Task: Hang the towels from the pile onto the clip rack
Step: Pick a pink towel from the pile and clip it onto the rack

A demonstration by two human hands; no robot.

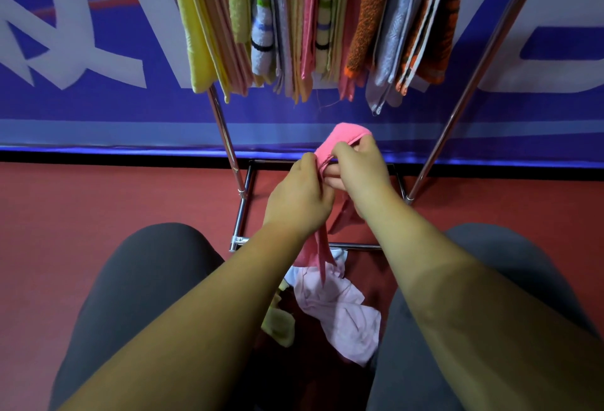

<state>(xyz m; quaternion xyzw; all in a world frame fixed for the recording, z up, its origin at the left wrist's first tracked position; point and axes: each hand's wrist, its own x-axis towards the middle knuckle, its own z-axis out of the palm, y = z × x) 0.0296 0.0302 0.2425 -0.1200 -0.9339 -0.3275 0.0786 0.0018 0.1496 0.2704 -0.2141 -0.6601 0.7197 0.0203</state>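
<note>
Our two bare forearms reach forward over dark grey trouser knees. Both hands are closed on one bright pink terry towel (343, 139): our left hand (299, 201) pinches its edge between thumb and curled fingers, and our right hand (359, 172) grips the bunched fold just beside it, knuckles nearly touching. Its tail hangs between our wrists, partly hidden behind the left hand. Below, on the red floor (98, 208), lies the pile of pale pink, white and yellow-green towels (340, 309) (its near side is cut off by our arms). Ahead stands the chrome clip rack (228, 145), crowded with hanging coloured towels (313, 24); its clips lie out of frame.
</note>
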